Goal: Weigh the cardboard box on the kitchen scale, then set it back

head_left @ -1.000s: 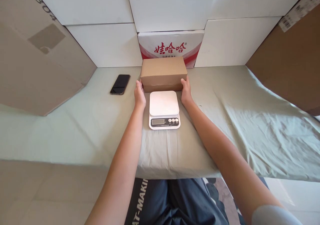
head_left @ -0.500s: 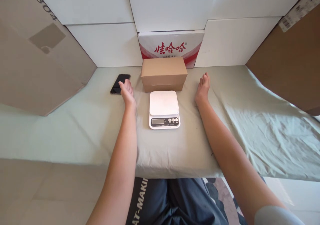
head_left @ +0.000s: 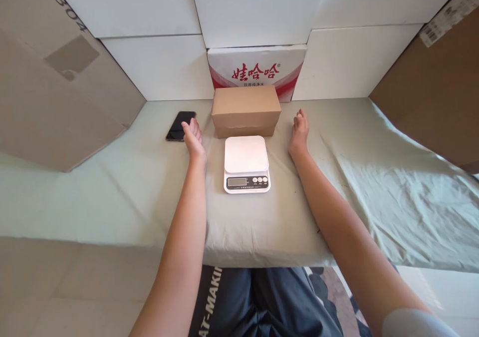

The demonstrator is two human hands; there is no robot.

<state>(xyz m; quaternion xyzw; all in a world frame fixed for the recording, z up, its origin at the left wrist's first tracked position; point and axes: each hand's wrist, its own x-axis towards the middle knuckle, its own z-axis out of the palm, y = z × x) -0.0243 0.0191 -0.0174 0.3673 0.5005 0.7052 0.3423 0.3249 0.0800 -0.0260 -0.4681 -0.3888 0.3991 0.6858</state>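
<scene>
Left hand (head_left: 194,140), right hand (head_left: 299,134), both loosely open (empty), cardboard box (head_left: 246,108) between them, digital kitchen scale (head_left: 246,156) in front

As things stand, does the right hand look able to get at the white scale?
Probably yes. The right hand appears to hold nothing, and only green cloth shows between it and the white scale; the brown box stands behind the scale, off that path.
</scene>
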